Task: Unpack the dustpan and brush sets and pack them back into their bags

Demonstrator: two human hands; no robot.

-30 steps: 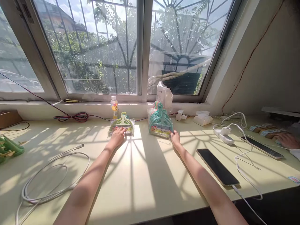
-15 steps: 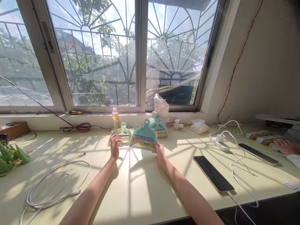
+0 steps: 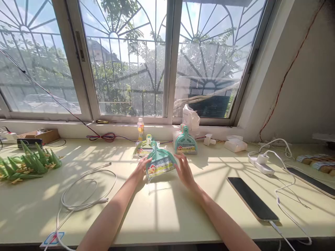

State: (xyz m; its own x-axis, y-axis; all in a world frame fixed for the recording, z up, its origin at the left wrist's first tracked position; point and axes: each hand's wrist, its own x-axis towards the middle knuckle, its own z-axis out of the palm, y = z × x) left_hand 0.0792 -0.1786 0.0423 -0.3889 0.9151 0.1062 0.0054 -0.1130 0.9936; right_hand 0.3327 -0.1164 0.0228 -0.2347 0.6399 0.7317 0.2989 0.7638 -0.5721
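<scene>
A teal dustpan-and-brush set (image 3: 161, 162) in clear plastic wrapping is tilted in front of me, its printed label towards me. My left hand (image 3: 141, 166) grips its left edge, thumb and fingers closed around the wrapping. My right hand (image 3: 184, 170) is at the right edge with fingers apart; whether the fingertips touch the wrapping is hard to tell. Just behind, a green dustpan set (image 3: 142, 148) leans, partly covered by the teal one. To the right of it stands a stack of wrapped dustpan sets (image 3: 185, 141), a teal one at the front.
A bottle (image 3: 140, 128) and a white plastic bag (image 3: 191, 116) stand by the window. White cable (image 3: 70, 205) coils lie at left, near green spiky items (image 3: 31, 162). At right are a charging phone (image 3: 252, 198), another phone (image 3: 311, 181), a power strip (image 3: 261, 165) and a tissue pack (image 3: 235, 143).
The teal set has come nearer and tilted, apart from the stack. My left hand has moved onto its left edge; my right hand has loosened its grip. The view has swung left.
</scene>
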